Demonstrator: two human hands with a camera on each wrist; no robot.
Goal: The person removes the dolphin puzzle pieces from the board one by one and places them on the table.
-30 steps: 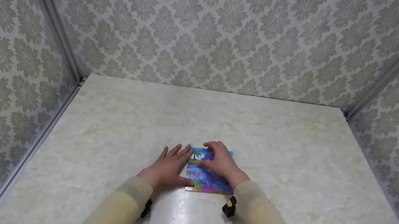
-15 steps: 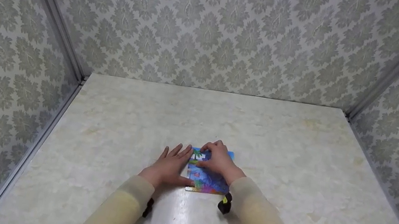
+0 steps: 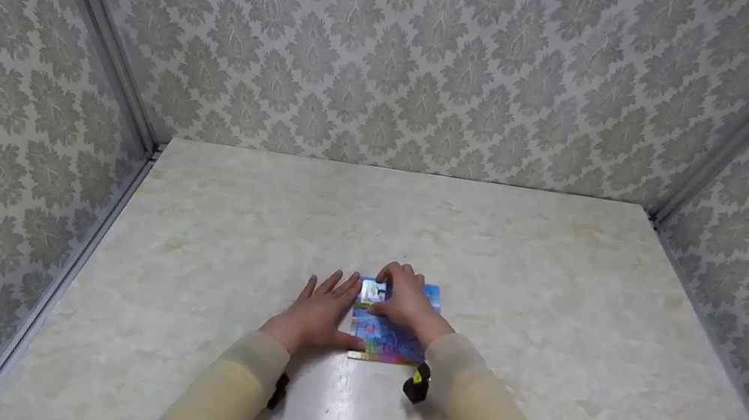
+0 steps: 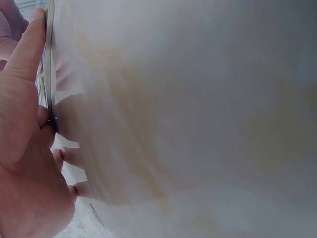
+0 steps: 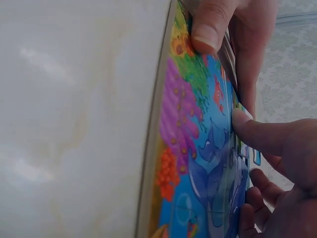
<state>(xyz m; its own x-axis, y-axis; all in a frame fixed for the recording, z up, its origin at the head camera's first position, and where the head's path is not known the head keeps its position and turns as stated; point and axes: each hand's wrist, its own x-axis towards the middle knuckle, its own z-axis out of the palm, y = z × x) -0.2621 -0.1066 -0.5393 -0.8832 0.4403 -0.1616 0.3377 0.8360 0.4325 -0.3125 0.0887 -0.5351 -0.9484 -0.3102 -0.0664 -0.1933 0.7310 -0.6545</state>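
Note:
A small jigsaw puzzle (image 3: 390,342) with a bright undersea picture lies flat on the table. My left hand (image 3: 313,318) is spread along its left side, the thumb (image 5: 210,27) pressing on the lower left corner and the other fingers at the edge. At the upper left, my right hand (image 3: 410,306) pinches a puzzle piece (image 3: 372,291) with thumb and fingers. In the right wrist view this piece stands tilted up from the board, partly behind the right thumb (image 5: 267,135). Dolphins, purple coral and a red starfish show on the printed surface.
The pale marbled table (image 3: 252,212) reaches back to a patterned wall (image 3: 384,60), with more patterned walls at both sides. Black wrist devices hang under both sleeves; the right one (image 3: 417,387) is close to the puzzle's lower right corner.
The right hand and forearm have shifted slightly left. The palm-tree piece under its fingers has tilted and now catches a white glare. The left hand stays in place.

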